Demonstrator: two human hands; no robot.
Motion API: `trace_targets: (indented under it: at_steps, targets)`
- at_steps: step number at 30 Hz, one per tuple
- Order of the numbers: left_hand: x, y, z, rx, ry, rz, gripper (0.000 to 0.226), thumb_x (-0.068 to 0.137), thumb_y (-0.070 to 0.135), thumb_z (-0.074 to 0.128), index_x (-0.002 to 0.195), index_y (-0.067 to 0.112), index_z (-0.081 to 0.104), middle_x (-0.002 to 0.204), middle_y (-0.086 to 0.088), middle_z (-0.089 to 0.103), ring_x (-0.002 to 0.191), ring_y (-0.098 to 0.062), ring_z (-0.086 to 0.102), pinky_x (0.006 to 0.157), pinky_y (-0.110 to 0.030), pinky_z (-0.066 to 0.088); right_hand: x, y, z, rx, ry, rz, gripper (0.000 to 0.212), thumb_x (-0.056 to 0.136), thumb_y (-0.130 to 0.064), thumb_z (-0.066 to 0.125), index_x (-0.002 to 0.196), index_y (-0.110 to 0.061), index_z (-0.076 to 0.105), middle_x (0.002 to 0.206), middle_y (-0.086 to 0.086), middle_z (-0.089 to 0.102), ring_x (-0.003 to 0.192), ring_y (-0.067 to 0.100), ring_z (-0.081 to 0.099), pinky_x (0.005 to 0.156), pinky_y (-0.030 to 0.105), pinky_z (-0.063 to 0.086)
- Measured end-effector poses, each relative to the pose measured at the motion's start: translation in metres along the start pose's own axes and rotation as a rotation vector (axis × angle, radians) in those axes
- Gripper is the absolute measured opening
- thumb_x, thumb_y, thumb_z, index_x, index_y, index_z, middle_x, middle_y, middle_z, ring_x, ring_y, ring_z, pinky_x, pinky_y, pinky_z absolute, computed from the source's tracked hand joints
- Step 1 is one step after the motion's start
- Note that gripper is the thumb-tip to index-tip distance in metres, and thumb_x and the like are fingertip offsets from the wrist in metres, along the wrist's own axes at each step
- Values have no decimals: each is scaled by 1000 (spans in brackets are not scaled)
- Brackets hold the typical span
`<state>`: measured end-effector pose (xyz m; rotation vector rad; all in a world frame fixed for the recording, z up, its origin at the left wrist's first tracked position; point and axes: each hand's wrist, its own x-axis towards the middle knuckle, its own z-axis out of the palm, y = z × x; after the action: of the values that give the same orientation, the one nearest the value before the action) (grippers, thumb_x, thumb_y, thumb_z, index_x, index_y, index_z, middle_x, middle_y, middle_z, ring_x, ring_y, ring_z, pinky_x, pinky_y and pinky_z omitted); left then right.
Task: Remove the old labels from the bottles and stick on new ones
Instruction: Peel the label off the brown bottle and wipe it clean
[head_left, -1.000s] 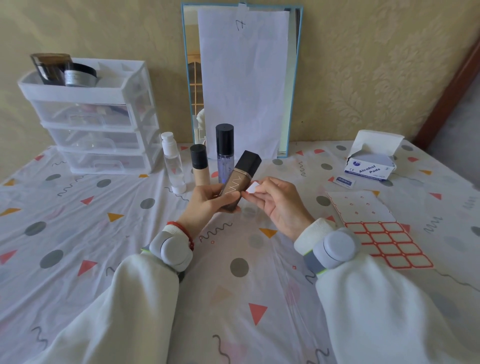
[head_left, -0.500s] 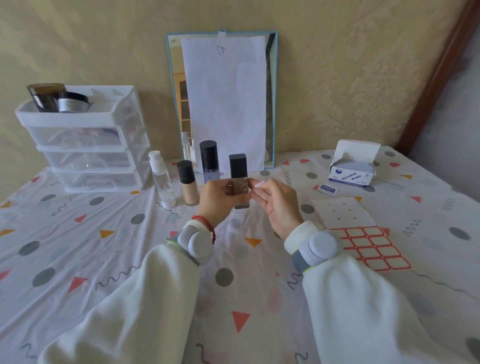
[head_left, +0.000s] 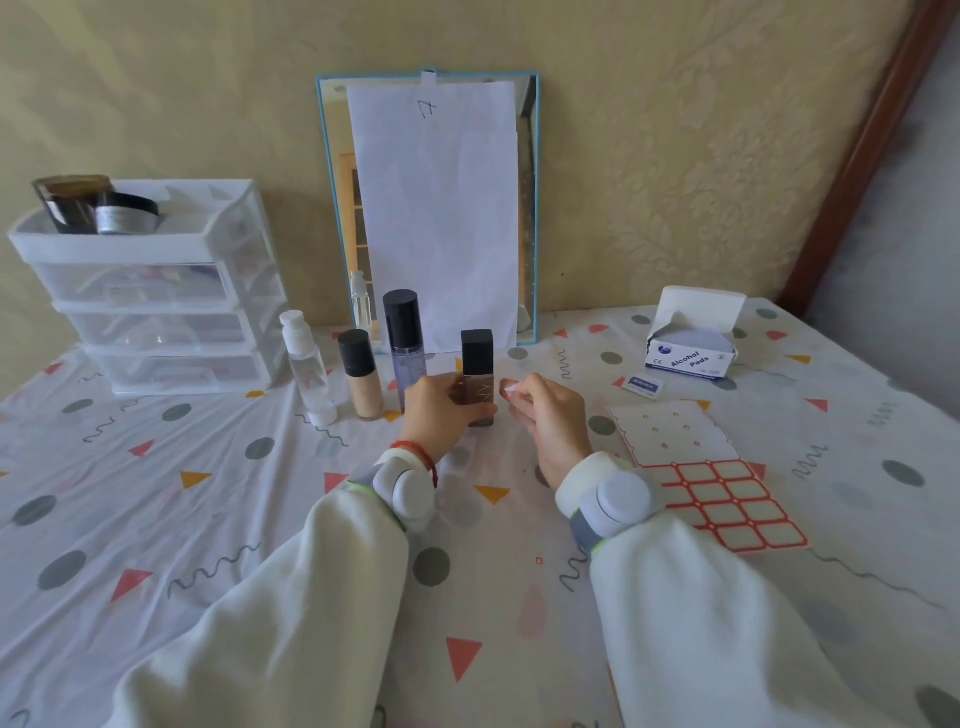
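Patterned cloth covers the table (head_left: 156, 519) under both hands; the right hand (head_left: 545, 415) pinches a small white label (head_left: 510, 387) at its fingertips, probably peeled, though it is too small to be sure; the left hand (head_left: 441, 415) wraps the brown bottle (head_left: 478, 379), steadying it upright on the cloth, seemingly for labelling; a label sheet (head_left: 717, 483) lies near the right wrist.

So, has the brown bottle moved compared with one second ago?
Yes. The brown bottle was tilted, raised in the left hand; now it stands upright on the table, just right of the purple bottle.
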<state>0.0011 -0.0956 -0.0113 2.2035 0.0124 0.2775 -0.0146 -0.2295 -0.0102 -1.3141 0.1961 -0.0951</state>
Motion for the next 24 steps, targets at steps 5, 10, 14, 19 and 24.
trace_targets:
  at_steps: [5, 10, 14, 19, 24]
  targets:
    - [-7, -4, -12, 31, -2, -4, 49, 73, 30, 82, 117, 14, 68, 106, -1, 72, 89, -8, 63, 77, -6, 42, -2, -3, -1, -65, 74, -1, 23, 83, -14, 56, 62, -14, 63, 73, 2, 68, 86, 23, 66, 84, 38, 57]
    - [-28, -14, -32, -6, 138, 26, 31, 76, 15, 79, 104, 2, 71, 102, -12, 71, 91, -18, 64, 91, -23, 47, -10, -4, 4, -126, -1, -41, 17, 82, -17, 57, 72, -5, 64, 70, 3, 60, 67, 14, 59, 72, 32, 55]
    - [-38, -18, -42, -128, 119, 35, 16, 81, 7, 73, 96, 2, 72, 91, -10, 72, 82, -19, 68, 86, -27, 52, -17, -6, 7, -202, -123, -63, 15, 81, -19, 61, 76, -5, 63, 59, -1, 48, 55, 8, 50, 58, 23, 48]
    - [-47, -23, -46, -378, 96, 0, 15, 89, 6, 64, 96, -7, 68, 83, -13, 72, 72, -15, 72, 75, -25, 59, -27, 1, 17, -237, -229, -54, 21, 86, -8, 53, 72, 1, 67, 62, 3, 59, 55, 10, 51, 55, 20, 46]
    - [-52, -22, -44, -527, 31, -55, 21, 93, 16, 60, 97, -2, 69, 84, -13, 73, 74, -16, 73, 69, -20, 56, -31, 7, 21, -298, -296, -33, 23, 91, -9, 52, 77, -4, 70, 66, 4, 59, 61, 11, 54, 57, 20, 46]
